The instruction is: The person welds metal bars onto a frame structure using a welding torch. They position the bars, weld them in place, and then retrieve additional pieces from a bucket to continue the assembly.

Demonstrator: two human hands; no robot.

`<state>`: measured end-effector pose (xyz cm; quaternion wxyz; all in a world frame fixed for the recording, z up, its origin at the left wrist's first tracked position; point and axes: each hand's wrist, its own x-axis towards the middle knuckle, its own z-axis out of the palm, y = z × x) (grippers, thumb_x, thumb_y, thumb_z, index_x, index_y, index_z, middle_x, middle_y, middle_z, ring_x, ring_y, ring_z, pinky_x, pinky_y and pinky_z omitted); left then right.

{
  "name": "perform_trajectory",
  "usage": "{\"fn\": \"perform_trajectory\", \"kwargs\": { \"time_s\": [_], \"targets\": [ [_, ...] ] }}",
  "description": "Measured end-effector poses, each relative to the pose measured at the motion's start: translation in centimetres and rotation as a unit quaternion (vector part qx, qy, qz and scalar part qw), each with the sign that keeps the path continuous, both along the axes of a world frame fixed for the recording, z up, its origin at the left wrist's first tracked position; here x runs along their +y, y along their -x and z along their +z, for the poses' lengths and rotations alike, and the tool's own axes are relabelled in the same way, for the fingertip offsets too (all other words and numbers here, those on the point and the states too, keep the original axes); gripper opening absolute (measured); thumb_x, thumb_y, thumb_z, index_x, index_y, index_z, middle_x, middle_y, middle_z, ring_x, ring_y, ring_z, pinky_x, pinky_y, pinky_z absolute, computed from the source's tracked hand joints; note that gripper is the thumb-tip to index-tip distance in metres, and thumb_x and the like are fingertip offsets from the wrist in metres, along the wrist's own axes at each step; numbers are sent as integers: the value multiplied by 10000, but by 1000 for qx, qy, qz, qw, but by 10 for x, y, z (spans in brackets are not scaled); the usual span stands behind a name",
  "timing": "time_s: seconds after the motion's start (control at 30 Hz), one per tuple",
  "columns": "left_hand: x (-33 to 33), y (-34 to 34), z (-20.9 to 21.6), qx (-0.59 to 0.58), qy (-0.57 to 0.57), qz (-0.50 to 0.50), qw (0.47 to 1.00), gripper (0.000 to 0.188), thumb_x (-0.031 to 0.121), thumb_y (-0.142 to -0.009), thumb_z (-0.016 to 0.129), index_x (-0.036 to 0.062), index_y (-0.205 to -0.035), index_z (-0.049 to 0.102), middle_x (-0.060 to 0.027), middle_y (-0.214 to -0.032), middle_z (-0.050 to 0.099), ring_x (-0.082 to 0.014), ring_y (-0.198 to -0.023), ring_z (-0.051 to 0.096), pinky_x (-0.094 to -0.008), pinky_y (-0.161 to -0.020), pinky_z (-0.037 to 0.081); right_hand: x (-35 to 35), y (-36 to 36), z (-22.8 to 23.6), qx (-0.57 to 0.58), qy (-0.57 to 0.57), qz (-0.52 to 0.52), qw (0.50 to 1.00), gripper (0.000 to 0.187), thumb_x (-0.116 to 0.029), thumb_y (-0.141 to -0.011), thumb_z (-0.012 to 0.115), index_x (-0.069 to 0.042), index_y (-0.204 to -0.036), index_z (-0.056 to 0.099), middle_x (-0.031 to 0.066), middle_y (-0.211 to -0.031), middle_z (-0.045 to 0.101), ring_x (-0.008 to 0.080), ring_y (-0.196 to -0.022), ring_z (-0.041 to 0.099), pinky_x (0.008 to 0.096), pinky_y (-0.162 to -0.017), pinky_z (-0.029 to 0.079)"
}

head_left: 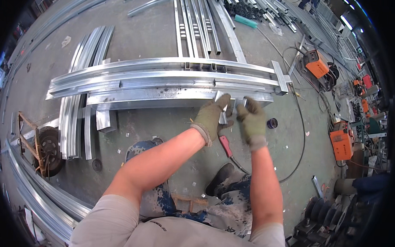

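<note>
My left hand [211, 116], in an olive work glove, is closed around a small shiny metal piece [223, 118] at the front of a long galvanized steel beam [163, 94]. Just to its right, my right hand [252, 121], gloved alike, has its fingers bent in at another small metal piece [239, 103] beside the beam. The fingertips are partly hidden, so the exact shapes of both pieces are unclear. Below my left hand lies a red-handled tool [225, 146] with a dark cable. A small dark round can [272, 123] stands right of my right hand.
Long steel profiles [78, 119] lie crosswise under the beam's left end. Orange machines [318, 63] with cables stand at right; a black cable [302, 144] curves over the floor. A wheeled cart [48, 146] is at left, dark discs [325, 213] at lower right, stacked tubes [253, 8] behind.
</note>
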<state>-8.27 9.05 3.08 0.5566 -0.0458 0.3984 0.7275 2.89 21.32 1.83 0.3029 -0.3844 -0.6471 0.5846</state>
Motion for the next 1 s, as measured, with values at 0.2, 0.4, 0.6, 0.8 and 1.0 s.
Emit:
{"fn": "perform_trajectory", "kwargs": {
  "time_s": [0.2,0.4,0.6,0.8,1.0],
  "targets": [
    [0,46,36,12,-22,157,987,400,311,-1036,738,81,-1343,627,-107,-1227,695,-267,-1067,712,-436,-741,623,118,96,-11,-109,-90,9,990,524,-198,-908,795,59,-1349,679,177,-1195,779,254,-1083,730,356,-937,558],
    [-1,76,38,-11,-37,174,984,381,299,-1054,713,80,-1355,630,-102,-1225,704,-264,-1051,722,-425,-748,622,178,156,-60,-348,-264,-3,899,618,-339,-904,816,42,-1369,675,225,-1286,751,353,-1181,730,411,-1036,549],
    [0,96,39,5,-35,165,986,381,288,-1056,708,74,-1362,632,-113,-1259,701,-254,-1051,723,-404,-767,626,173,193,-42,-501,-270,49,821,407,-365,-900,745,-58,-1166,774,220,-1271,749,398,-1197,712,472,-1029,559],
    [6,105,31,7,-49,155,987,367,290,-1043,729,78,-1337,669,-105,-1232,707,-236,-1026,723,-386,-775,623,192,183,-59,-437,-216,32,872,354,-332,-902,735,-57,-1118,791,230,-1178,772,423,-1150,725,484,-995,573],
    [6,111,30,2,-47,158,986,379,295,-1028,753,84,-1336,686,-90,-1194,715,-222,-987,724,-372,-742,629,168,189,-72,-451,-305,53,837,473,-414,-987,712,-27,-1256,746,218,-1238,760,391,-1159,722,461,-1006,546]
  ]
}}
